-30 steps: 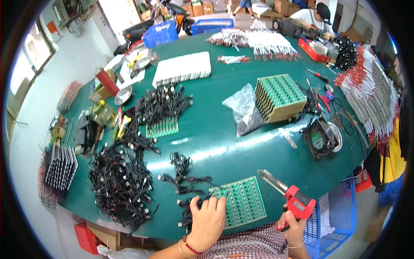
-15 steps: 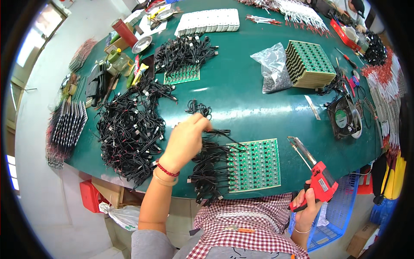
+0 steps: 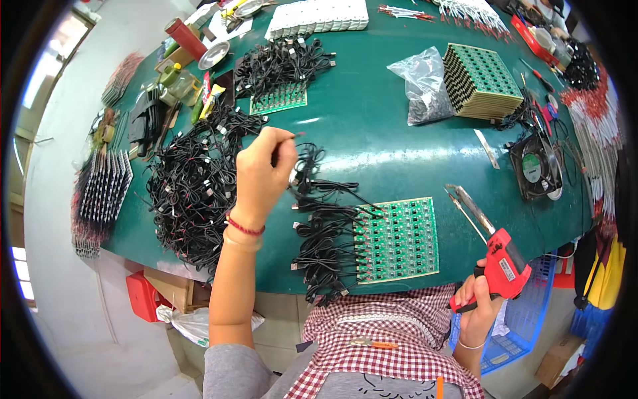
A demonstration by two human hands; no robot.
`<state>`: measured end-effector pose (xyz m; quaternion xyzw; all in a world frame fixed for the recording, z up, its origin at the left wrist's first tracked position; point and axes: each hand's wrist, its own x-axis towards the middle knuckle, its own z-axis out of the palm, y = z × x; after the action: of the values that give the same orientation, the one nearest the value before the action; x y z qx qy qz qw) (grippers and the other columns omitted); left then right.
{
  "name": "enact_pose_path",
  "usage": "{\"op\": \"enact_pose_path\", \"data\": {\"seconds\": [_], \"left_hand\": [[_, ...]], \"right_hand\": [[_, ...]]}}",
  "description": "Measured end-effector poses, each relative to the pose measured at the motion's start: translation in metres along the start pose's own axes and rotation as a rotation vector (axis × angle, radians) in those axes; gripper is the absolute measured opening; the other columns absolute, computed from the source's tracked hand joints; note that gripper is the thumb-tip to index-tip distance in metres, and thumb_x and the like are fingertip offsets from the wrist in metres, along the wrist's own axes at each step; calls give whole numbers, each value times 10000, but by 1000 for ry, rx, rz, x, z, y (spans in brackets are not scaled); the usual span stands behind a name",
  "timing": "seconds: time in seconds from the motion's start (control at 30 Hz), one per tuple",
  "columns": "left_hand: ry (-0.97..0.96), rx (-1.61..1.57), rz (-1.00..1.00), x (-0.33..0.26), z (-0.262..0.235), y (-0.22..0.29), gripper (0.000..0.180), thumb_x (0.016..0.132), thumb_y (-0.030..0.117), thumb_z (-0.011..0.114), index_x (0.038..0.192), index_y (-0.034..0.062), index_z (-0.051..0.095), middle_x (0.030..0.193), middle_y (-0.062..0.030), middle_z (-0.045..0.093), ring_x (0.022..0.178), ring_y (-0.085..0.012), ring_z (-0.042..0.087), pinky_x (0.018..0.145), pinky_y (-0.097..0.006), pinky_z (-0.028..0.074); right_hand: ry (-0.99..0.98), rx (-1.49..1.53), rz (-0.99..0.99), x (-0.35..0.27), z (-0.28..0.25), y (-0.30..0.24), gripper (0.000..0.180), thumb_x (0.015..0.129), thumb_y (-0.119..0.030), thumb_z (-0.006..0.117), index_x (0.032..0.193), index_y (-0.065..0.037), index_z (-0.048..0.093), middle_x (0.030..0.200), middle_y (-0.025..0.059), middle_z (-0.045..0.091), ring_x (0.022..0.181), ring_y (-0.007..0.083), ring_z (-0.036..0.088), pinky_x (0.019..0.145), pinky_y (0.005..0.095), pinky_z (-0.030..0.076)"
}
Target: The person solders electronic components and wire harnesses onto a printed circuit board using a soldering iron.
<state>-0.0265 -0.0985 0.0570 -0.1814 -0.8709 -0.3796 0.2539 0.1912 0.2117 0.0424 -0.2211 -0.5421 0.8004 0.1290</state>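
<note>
My left hand (image 3: 260, 174) is raised over the table, fingers pinched on a black cable (image 3: 310, 159) whose short reddish end sticks out past the fingertips. My right hand (image 3: 476, 307) grips a red soldering gun (image 3: 506, 267) by its handle, its metal tip pointing up and to the left. Between the hands, a green circuit board panel (image 3: 402, 239) lies at the table's near edge. Several black cables (image 3: 320, 256) run from its left side, their coiled lengths bunched beside it. A large heap of black cables (image 3: 193, 193) is left of my left hand.
Farther back, more cables (image 3: 282, 66) lie on another green board (image 3: 282, 101). A stack of boards (image 3: 482, 80) stands beside a clear plastic bag (image 3: 425, 93) at the back right. Nearer on the right is a small fan (image 3: 531, 166). A blue crate (image 3: 525, 332) sits below the table edge.
My left hand has moved up and left from above the bunched cables, and a cable end now shows at its fingertips. The soldering gun has shifted slightly right and stays in my right hand.
</note>
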Motion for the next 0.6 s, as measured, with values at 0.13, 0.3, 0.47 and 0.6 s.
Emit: {"op": "enact_pose_path", "data": {"seconds": [0.13, 0.3, 0.47, 0.6], "left_hand": [[-314, -209, -234, -9, 7, 76, 82, 847, 25, 588, 799, -22, 541, 571, -84, 565, 482, -109, 521, 471, -269, 415], [-601, -594, -640, -62, 30, 116, 134, 850, 17, 558, 751, -26, 479, 545, -35, 514, 516, -22, 436, 437, -234, 343], [-611, -700, -613, -96, 46, 128, 126, 891, 30, 526, 777, 9, 478, 569, 4, 539, 441, -27, 462, 391, -206, 329], [-585, -626, -555, -99, 48, 132, 94, 875, 20, 558, 807, -3, 498, 608, -18, 562, 504, -39, 489, 438, -221, 363]], "right_hand": [[-44, -64, 47, 1, 30, -10, 401, 868, -9, 594, 1238, 28, 443, 740, 74, 549, 588, 129, 527, 527, 267, 459], [-226, -220, 3, 11, 76, -5, 261, 851, 1, 652, 1100, -13, 575, 951, 37, 637, 836, 97, 600, 732, 249, 497], [-251, -265, -39, 14, 75, 12, 214, 842, 19, 659, 1035, -17, 573, 925, 36, 634, 831, 72, 588, 711, 226, 488], [-274, -377, -103, 18, 67, 15, 230, 823, 13, 679, 1029, -6, 579, 891, 39, 647, 794, 80, 601, 700, 230, 494]]}}
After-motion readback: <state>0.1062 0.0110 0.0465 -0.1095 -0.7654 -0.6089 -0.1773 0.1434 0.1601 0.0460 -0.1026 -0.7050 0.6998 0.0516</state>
